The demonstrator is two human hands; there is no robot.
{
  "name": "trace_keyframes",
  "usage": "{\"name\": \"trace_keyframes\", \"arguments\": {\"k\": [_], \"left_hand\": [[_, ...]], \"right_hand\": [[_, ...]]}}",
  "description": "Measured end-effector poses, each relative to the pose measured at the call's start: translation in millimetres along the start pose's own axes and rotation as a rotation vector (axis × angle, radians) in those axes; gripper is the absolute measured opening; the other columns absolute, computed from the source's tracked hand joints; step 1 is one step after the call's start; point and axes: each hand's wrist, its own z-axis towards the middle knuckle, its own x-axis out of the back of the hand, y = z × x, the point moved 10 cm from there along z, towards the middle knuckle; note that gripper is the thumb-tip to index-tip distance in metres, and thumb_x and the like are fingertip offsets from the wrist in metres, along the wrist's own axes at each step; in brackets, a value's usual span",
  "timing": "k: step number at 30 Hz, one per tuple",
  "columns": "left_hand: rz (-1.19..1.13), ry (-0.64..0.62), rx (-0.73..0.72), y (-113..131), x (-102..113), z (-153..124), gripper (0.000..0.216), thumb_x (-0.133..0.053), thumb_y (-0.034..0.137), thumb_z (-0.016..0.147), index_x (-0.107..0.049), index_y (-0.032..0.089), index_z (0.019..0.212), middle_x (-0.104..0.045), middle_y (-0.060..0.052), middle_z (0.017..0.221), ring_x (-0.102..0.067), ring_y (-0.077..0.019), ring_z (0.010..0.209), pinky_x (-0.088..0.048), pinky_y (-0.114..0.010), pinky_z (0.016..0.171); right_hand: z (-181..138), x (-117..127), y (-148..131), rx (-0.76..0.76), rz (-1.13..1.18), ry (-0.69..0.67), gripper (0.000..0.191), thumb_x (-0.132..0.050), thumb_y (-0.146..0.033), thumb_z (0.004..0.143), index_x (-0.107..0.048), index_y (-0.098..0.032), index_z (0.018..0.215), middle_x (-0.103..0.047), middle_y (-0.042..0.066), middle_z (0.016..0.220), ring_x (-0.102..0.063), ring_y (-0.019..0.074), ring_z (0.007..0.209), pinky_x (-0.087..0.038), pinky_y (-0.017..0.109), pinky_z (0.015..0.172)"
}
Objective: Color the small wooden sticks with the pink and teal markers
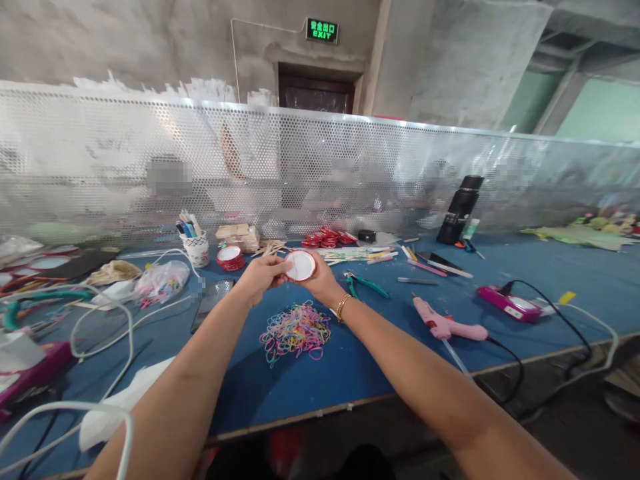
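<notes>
Between my two hands, above the blue table, is a round white disc with a red rim (pixel 301 265). My left hand (pixel 264 275) pinches its left edge with thumb and fingers. Around its right and lower edge my right hand (pixel 323 280) is closed, a gold bracelet at the wrist. Just below lies a loose pile of colourful rubber bands (pixel 296 331). A stack of similar red-rimmed discs (pixel 231 258) stands to the left, and more red pieces (pixel 327 237) are heaped behind my hands.
Green-handled pliers (pixel 367 285) and a pink glue gun (pixel 445 322) lie to the right, with a purple power strip (pixel 510 303) and black bottle (pixel 459 210) beyond. Leftward are a phone (pixel 213 303), a cup of pens (pixel 195 248) and white cables. A perforated metal screen (pixel 320 160) backs the table.
</notes>
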Motion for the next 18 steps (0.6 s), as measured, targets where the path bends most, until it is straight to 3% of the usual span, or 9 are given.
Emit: {"name": "trace_keyframes", "arguments": {"k": [5, 8, 10, 14, 18], "left_hand": [[-0.03, -0.001, 0.015, -1.9, 0.7, 0.1, 0.026, -0.084, 0.028, 0.062, -0.063, 0.014, 0.069, -0.059, 0.002, 0.054, -0.049, -0.0037, 0.044, -0.041, -0.017, 0.047], [-0.035, -0.009, 0.021, -1.9, 1.3, -0.3, 0.028, -0.085, 0.029, 0.061, -0.063, 0.014, 0.071, -0.058, 0.003, 0.055, -0.049, -0.0036, 0.045, -0.041, -0.017, 0.047], [-0.01, -0.014, 0.024, -2.7, 1.7, 0.1, 0.029, -0.085, 0.029, 0.059, -0.064, 0.014, 0.07, -0.057, 0.003, 0.055, -0.048, -0.0035, 0.045, -0.04, -0.017, 0.048], [0.062, 0.013, 0.01, -6.4, 5.9, 4.1, 0.029, -0.085, 0.031, 0.061, -0.063, 0.013, 0.069, -0.057, 0.003, 0.054, -0.048, -0.0043, 0.045, -0.041, -0.019, 0.049], [0.111, 0.074, -0.019, -12.0, 14.0, 10.5, 0.029, -0.084, 0.032, 0.062, -0.063, 0.013, 0.069, -0.058, 0.003, 0.053, -0.05, -0.0053, 0.046, -0.041, -0.019, 0.049]], "right_hand": [[-4.2, -15.0, 7.8, -0.138, 0.302, -0.042, 0.066, -0.082, -0.046, 0.058, -0.057, -0.024, 0.115, -0.066, 0.005, 0.117, -0.062, 0.0228, 0.106, -0.053, 0.041, 0.093], [-5.5, -26.8, 21.1, -0.278, 0.504, -0.124, 0.056, -0.08, -0.046, 0.062, -0.061, -0.025, 0.11, -0.069, 0.003, 0.109, -0.066, 0.0217, 0.096, -0.058, 0.04, 0.083], [-4.1, -22.9, 35.1, -0.372, 0.575, -0.089, 0.047, -0.076, -0.049, 0.065, -0.063, -0.023, 0.103, -0.071, 0.004, 0.1, -0.067, 0.021, 0.086, -0.058, 0.039, 0.075], [-0.9, 3.0, 55.4, -0.447, 0.422, 0.063, 0.044, -0.06, -0.063, 0.077, -0.062, -0.021, 0.088, -0.067, 0.001, 0.074, -0.062, 0.0166, 0.062, -0.053, 0.033, 0.059], [2.3, 9.1, 33.0, -0.25, 0.08, -0.011, 0.05, -0.048, -0.069, 0.084, -0.063, -0.022, 0.085, -0.056, -0.002, 0.055, -0.053, 0.0148, 0.048, -0.046, 0.03, 0.053]]}}
